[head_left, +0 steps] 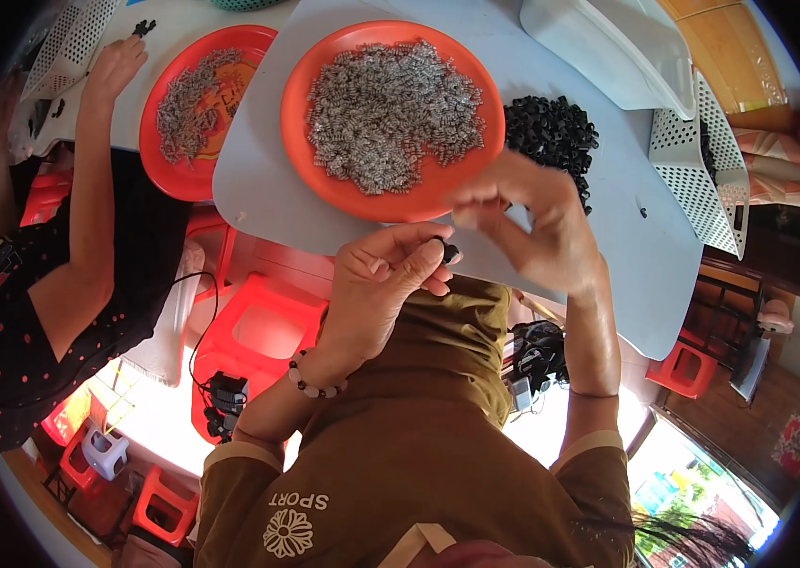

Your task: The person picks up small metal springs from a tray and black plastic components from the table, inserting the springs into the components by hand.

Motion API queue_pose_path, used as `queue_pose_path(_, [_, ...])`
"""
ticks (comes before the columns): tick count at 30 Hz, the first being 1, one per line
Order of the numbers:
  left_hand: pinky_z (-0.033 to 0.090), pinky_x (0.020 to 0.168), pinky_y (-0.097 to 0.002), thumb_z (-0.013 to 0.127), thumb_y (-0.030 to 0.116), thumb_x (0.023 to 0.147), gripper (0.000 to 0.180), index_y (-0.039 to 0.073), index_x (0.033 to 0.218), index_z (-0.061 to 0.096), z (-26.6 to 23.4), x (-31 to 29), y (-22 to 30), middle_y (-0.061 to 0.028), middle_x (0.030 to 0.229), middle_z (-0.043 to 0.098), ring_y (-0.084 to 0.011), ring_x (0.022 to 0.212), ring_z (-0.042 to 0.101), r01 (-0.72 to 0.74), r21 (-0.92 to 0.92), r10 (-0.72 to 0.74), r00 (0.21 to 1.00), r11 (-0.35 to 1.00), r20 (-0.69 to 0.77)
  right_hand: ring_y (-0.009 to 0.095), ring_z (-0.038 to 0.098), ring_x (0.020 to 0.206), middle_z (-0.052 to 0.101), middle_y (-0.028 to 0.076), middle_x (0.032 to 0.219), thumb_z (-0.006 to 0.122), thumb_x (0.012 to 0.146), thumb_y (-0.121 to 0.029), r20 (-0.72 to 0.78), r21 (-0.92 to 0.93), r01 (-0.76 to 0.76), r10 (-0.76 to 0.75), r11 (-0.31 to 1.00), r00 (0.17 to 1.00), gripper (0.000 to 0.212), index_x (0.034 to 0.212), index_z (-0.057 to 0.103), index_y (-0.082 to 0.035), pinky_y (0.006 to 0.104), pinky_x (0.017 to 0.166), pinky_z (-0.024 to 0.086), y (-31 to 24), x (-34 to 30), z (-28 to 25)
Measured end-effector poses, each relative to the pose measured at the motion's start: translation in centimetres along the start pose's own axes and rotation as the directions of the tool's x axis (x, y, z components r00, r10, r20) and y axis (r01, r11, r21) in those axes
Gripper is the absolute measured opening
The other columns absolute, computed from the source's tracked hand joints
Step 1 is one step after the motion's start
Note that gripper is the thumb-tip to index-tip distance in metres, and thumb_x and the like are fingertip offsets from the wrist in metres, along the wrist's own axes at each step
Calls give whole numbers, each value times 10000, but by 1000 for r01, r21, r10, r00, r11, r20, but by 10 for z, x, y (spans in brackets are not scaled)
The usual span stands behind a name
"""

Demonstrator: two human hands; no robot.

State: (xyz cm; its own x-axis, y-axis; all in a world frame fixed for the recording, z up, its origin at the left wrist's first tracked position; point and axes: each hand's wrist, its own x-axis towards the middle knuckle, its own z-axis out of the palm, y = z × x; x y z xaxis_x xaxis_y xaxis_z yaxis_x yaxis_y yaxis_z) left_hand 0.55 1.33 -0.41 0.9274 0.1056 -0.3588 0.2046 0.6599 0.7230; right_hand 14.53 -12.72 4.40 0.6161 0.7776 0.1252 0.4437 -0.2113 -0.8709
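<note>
My left hand (373, 289) is closed in a pinch on a small black plastic part (450, 252), just in front of the table edge. Beside it, to the right and a little higher, is my right hand (544, 225), fingers curled and smeared by motion. Whether anything sits between those fingertips cannot be made out. An orange-red round tray (299, 156) lies beyond my hands, heaped with small metal springs (386, 109). To its right, partly behind my right hand, spreads a pile of black plastic parts (556, 133).
A white bin (613, 52) and a white perforated basket (693, 156) stand at the right of the grey table (263, 185). On the left, a co-worker's hand (118, 68) is near another red tray (152, 142) with springs. A red stool (253, 331) stands below the table.
</note>
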Motion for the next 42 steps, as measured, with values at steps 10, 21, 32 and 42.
queue_pose_path(10, [529,698,-205,618,106,951,220,3,1144,647,2,-3,3,-34,892,669,-66,760,622,-109,114,106,994,988,25,242,589,868,606,42,805,672,755,-65,212,-568,276,-186,775,959,112,853,704,-108,381,760,505,22,49,6])
queue_pose_path(21, [519,689,-208,605,116,961,230,1,1156,650,6,-2,-2,-55,927,672,-73,765,618,-55,73,46,993,996,113,177,571,748,654,52,812,701,743,78,-4,-138,134,-136,981,991,166,881,695,-14,312,666,462,-1,1,-12])
queue_pose_path(32, [489,623,-223,588,148,967,284,-31,1183,632,17,1,-12,-122,904,683,-107,678,592,90,-15,-84,970,996,227,196,575,826,635,23,837,749,697,70,11,19,38,-39,999,999,286,931,741,-94,313,717,478,3,-47,-16])
queue_pose_path(42, [456,593,-221,594,175,963,296,-17,1183,641,14,1,-9,-110,890,675,-100,685,581,143,-87,-120,966,986,228,234,562,802,603,22,850,767,678,6,21,-255,277,-281,927,960,252,893,712,-114,333,675,486,4,-42,-12])
